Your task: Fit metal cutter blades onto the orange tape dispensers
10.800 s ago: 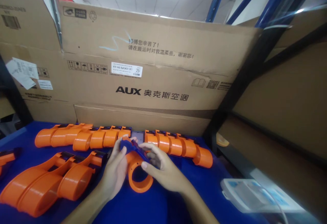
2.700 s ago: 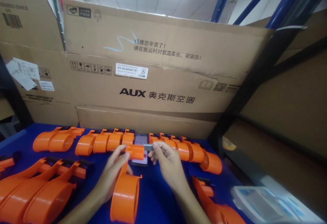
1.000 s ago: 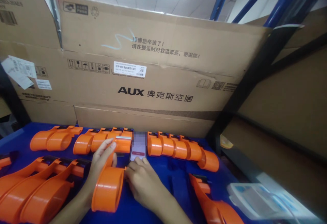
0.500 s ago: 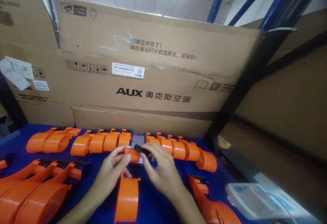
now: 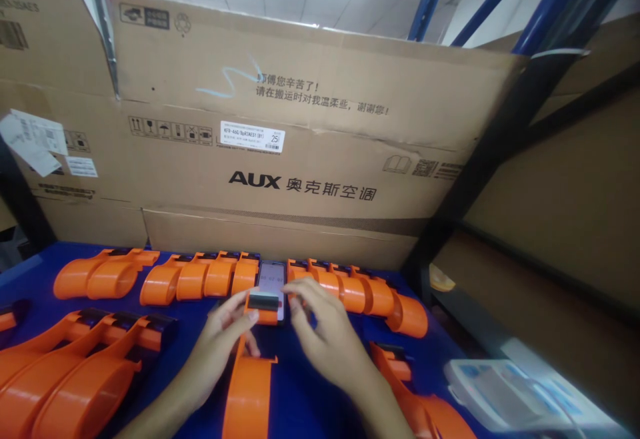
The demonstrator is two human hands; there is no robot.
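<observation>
My left hand (image 5: 227,332) grips the upper end of an orange curved plastic part (image 5: 249,392), with the thumb on its near face. A black strip (image 5: 263,301) lies across the top of that part. Just to the right, my right hand (image 5: 320,322) is apart from the part, its fingers spread and slightly curled, holding nothing that shows. Behind the held part, a phone (image 5: 272,279) with a lit screen lies on the blue surface (image 5: 300,385), partly covered by the part.
Rows of orange parts with black strips lie at the back left (image 5: 218,279), back right (image 5: 351,292), front left (image 5: 83,392) and front right (image 5: 425,412). A clear plastic case (image 5: 493,392) lies at the right. Cardboard (image 5: 300,159) stands behind, beside a dark post (image 5: 465,172).
My right hand has let go of the black strip, which now lies flat across the top of the orange part. My left hand still holds the part in nearly the same place.
</observation>
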